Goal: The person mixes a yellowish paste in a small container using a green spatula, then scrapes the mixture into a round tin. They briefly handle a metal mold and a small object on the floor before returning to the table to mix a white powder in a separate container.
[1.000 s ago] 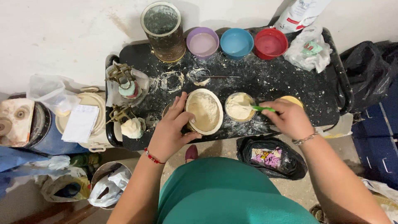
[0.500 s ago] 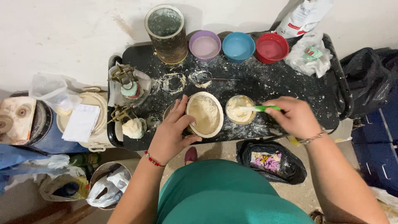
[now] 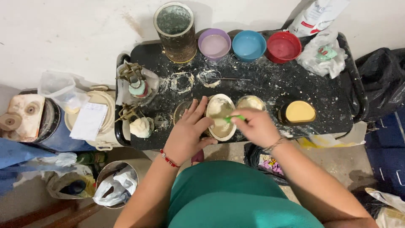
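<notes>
On black table (image 3: 270,84), right hand (image 3: 257,126) moved green tool (image 3: 234,118) into cream bowl (image 3: 219,116).

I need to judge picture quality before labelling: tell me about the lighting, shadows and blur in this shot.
Head view: even, soft light, no glare on the black tray; a faint shadow falls behind the tall cylinder on the pale wall; the right hand with the green tool is slightly motion-blurred over the oval mould, while the left hand looks sharper; straight edges bow a little toward the frame's borders.
</notes>
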